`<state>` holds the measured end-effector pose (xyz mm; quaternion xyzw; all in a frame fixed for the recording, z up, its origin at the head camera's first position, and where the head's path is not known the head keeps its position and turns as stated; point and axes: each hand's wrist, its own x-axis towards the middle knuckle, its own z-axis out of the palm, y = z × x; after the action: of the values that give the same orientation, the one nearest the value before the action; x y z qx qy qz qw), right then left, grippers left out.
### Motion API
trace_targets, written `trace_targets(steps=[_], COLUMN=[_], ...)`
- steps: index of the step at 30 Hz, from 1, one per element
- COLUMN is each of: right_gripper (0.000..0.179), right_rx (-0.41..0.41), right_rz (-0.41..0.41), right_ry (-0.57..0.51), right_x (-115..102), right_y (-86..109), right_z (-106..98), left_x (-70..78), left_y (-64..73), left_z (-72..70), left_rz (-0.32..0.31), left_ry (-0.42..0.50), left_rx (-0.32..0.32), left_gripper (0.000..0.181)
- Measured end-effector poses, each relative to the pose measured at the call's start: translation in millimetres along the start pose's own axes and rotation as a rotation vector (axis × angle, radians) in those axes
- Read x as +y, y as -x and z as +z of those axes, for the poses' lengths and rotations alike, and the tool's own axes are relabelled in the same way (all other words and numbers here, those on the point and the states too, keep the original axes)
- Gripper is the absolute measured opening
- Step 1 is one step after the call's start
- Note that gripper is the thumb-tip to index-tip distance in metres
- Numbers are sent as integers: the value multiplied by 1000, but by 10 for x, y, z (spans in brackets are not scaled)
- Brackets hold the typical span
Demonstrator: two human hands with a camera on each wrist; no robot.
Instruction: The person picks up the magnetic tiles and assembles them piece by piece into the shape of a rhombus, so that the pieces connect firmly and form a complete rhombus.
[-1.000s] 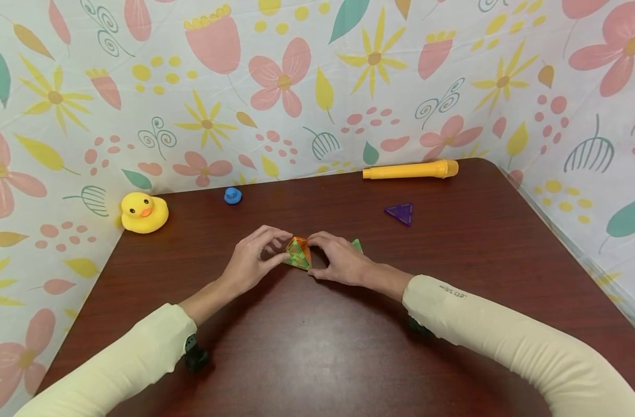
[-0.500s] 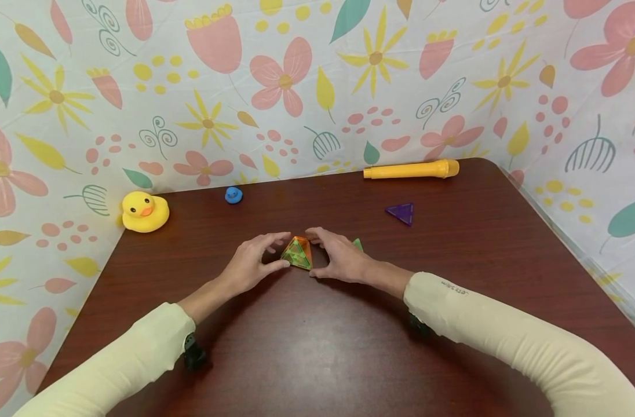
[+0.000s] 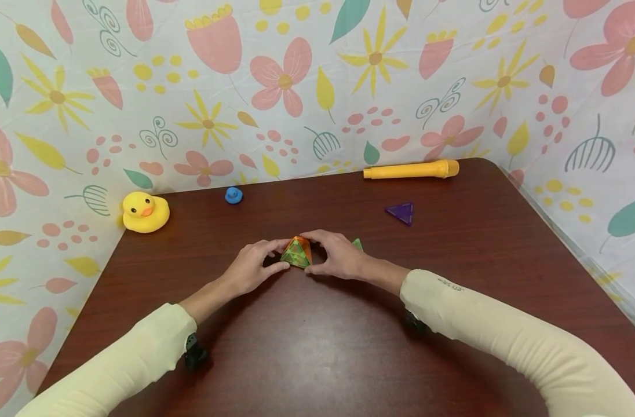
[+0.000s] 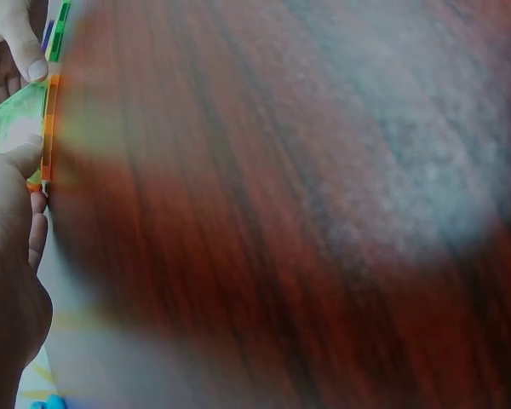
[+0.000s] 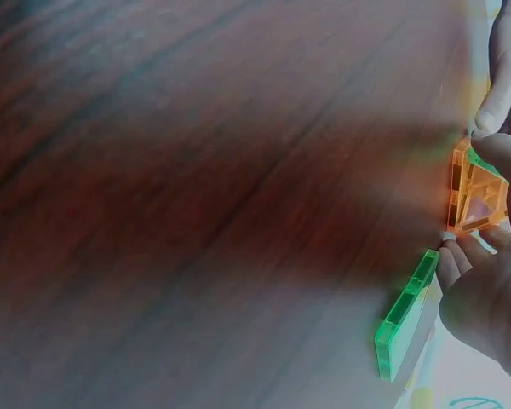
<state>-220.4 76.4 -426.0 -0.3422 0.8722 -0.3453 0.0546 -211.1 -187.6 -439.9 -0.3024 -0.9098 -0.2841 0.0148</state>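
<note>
On the dark red-brown wood-grain table (image 3: 307, 353): one small pyramid of translucent orange and green plastic triangles (image 3: 296, 253), standing between my two hands. Item, my left hand (image 3: 248, 267): thumb and fingers curved round its left side, pinching it. Item, my right hand (image 3: 342, 258): likewise pinching the right side. Just beside the latter, one translucent green plastic tile (image 3: 357, 244), partly hidden. Farther right, one flat purple plastic triangle (image 3: 402, 214). Toward the back: one yellow microphone-shaped stick (image 3: 411, 170), one small blue toy duck (image 3: 233, 196), one larger yellow toy duck (image 3: 146, 214).
</note>
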Motion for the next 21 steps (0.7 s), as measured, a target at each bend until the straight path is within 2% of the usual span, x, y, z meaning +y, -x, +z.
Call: trace_targets(steps=[21], right_gripper=[79], right_rx=[2], right_rz=[31], right_ry=[8], right_x=[-6], right_y=[-6], right_z=[9], left_x=[-29], left_y=[-4], left_z=[20], left_rz=[8], left_ry=[-4], left_rx=[8], left_gripper=[45])
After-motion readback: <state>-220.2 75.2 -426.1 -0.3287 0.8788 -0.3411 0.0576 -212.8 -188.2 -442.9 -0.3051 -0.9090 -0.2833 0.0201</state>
